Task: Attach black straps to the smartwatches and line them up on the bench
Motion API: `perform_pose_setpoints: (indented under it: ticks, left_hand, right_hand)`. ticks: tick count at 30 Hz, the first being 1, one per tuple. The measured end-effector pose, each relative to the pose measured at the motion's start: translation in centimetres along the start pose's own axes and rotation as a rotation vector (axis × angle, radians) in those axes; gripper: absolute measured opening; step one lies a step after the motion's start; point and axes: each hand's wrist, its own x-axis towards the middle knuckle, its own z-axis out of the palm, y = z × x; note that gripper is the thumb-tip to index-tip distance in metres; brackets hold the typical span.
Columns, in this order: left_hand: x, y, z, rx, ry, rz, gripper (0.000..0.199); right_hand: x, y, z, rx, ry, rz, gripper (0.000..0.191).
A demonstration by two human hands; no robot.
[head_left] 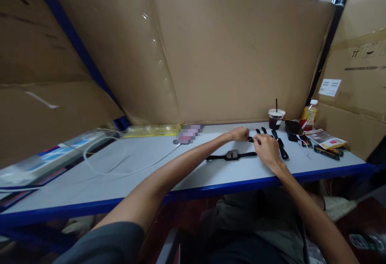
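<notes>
Both my hands are close together over the right part of the white table. My left hand (240,134) has its fingers closed on the left end of a small black piece (251,139). My right hand (267,148) pinches the other side of that piece, its thumb and fingertips partly hidden. In front of my left hand, a black watch-like device (232,155) with its strap spread out lies flat on the table. Beyond and right of my right hand lie several black strap-like pieces (282,150), partly covered by the hand.
A lidded cup (276,119) with a straw, a bottle (309,115), a black case (294,130) and snack packets (327,139) stand or lie at the right. A phone (188,134) with a white cable (144,170) lies centre-left. Cardboard (235,55) walls the back.
</notes>
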Motion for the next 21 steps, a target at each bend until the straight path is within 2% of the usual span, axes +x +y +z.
perform_pose_setpoints:
  ticks: [5, 9, 12, 15, 17, 21]
  left_hand:
    - [0.3, 0.6, 0.1, -0.062, 0.023, 0.073, 0.027]
    - [0.5, 1.1, -0.3, -0.114, 0.082, 0.094, 0.012]
    - [-0.4, 0.5, -2.0, -0.138, 0.163, 0.068, 0.007]
    - [-3.1, -0.7, -4.2, -0.142, 0.224, 0.043, 0.013]
    - [-5.8, -1.2, -5.2, -0.140, 0.216, 0.050, 0.016]
    - [-11.0, -1.0, -4.9, -0.235, 0.161, 0.122, 0.017]
  right_hand:
    - [0.0, -0.2, -0.1, 0.022, 0.006, -0.024, 0.024]
    - [0.0, 0.0, 0.0, 0.066, 0.007, -0.059, 0.024]
    - [0.0, 0.1, 0.2, 0.129, -0.037, -0.168, 0.022]
    - [-0.1, -0.1, 0.3, 0.164, -0.110, -0.290, 0.019]
    - [-0.2, -0.2, 0.4, 0.165, -0.155, -0.350, 0.017]
    - [-0.4, 0.0, 0.8, 0.137, -0.249, -0.412, 0.024]
